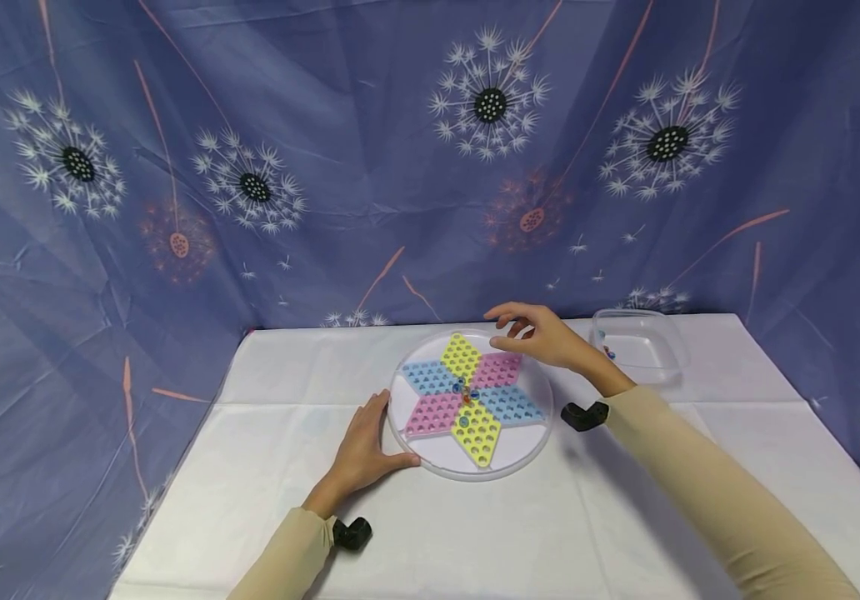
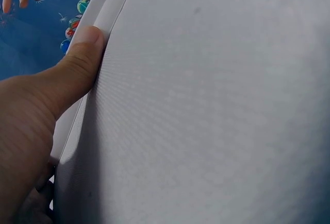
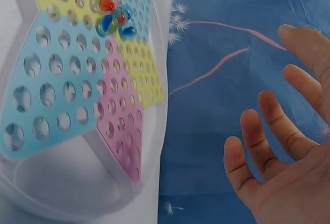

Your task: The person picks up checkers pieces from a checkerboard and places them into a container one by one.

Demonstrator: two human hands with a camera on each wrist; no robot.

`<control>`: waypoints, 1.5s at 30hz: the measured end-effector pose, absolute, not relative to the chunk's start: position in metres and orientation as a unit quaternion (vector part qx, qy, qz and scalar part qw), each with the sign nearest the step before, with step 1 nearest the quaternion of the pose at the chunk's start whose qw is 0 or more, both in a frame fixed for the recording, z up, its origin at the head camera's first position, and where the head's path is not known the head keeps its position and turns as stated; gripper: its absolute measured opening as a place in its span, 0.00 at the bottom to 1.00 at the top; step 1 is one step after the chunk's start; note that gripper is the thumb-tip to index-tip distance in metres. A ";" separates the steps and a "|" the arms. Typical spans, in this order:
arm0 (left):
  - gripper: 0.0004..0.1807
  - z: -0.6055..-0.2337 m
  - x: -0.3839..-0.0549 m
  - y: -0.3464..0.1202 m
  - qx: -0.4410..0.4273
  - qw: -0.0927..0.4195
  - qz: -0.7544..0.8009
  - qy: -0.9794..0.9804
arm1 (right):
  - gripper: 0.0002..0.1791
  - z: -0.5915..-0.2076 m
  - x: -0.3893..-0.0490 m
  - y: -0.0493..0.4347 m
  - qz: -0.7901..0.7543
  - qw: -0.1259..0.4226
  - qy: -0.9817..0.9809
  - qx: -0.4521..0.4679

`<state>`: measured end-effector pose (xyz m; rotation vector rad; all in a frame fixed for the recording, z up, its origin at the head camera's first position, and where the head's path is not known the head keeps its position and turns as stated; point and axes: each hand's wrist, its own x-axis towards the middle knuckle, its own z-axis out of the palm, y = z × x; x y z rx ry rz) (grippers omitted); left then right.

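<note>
A round white Chinese checkers board (image 1: 430, 448) with a yellow, pink and blue star of holes lies on the table. Several glass marbles (image 1: 465, 393) are clustered at its centre, one nearer the front in the yellow part. My left hand (image 1: 362, 446) holds the board's left front rim, thumb (image 2: 85, 54) pressed on the edge and fingers along the left side. Above the board's far right edge hovers my right hand (image 1: 538, 335), its fingers loosely bent and nothing between them. In the right wrist view those fingers (image 3: 258, 131) are spread apart, beside the board.
A clear plastic container (image 1: 677, 354) stands at the back right, with a few marbles (image 1: 609, 352) by its left wall. A white cloth (image 1: 265, 492) covers the table. Behind it hangs a blue dandelion-print curtain (image 1: 370, 167).
</note>
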<state>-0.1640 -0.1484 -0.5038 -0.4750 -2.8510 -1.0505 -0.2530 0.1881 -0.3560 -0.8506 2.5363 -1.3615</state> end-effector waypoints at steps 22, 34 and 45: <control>0.69 -0.504 -0.161 -0.149 -0.137 0.016 -0.332 -0.933 | 0.26 -0.436 -0.265 0.168 -0.456 0.077 0.835 -0.298; 0.69 -0.504 -0.162 -0.147 -0.141 0.019 -0.336 -0.931 | 0.25 -0.460 -0.260 0.164 -0.400 0.066 0.862 -0.306; 0.68 -0.505 -0.164 -0.148 -0.153 0.034 -0.336 -0.929 | 0.17 -0.464 -0.256 0.164 -0.380 0.087 0.869 -0.303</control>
